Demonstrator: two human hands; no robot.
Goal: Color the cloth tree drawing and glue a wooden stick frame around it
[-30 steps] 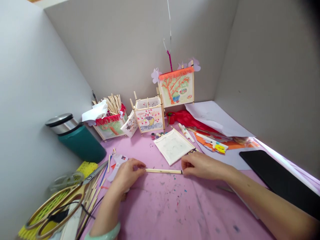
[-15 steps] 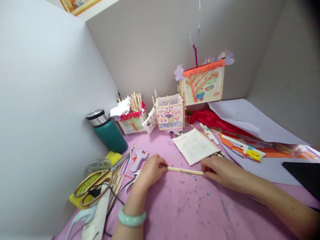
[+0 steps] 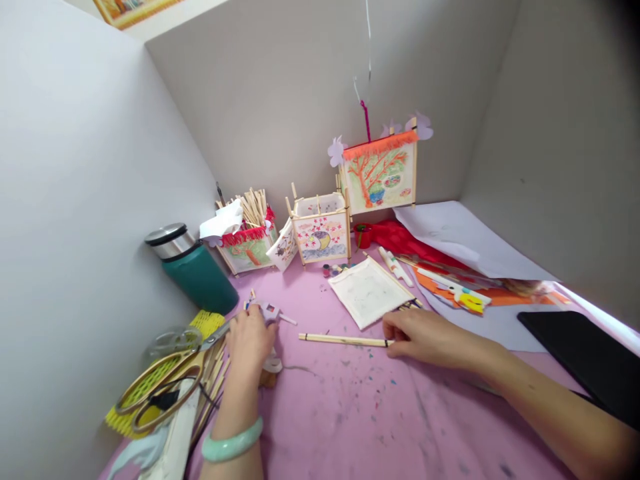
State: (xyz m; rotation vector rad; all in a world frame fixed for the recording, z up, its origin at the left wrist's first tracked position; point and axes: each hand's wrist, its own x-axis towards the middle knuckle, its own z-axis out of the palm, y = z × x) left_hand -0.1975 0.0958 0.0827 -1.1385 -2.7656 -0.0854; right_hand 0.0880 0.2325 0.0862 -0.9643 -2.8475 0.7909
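My right hand (image 3: 417, 337) pinches the right end of a thin bundle of wooden sticks (image 3: 345, 340), bound with dark bands near its ends. The bundle's left end is free, just above the pink tablecloth. On the left, my left hand (image 3: 251, 337), with a pale green bangle on the wrist, closes over a light purple glue gun (image 3: 271, 310); the fingers hide much of its body. A white stick sticks out of the gun to the right. Behind the bundle lies a white panel framed with sticks (image 3: 370, 292).
Big gold-handled scissors (image 3: 165, 383), a yellow mesh and a white power strip (image 3: 173, 433) crowd the left edge. A green flask (image 3: 200, 277), painted stick lanterns (image 3: 323, 237) and a hanging lantern (image 3: 383, 175) stand behind. Papers and a black tablet-like slab (image 3: 575, 353) lie right.
My left hand has let go of the stick bundle's left end and moved left onto the glue gun. My right hand still holds the bundle. The view has shifted a little right.
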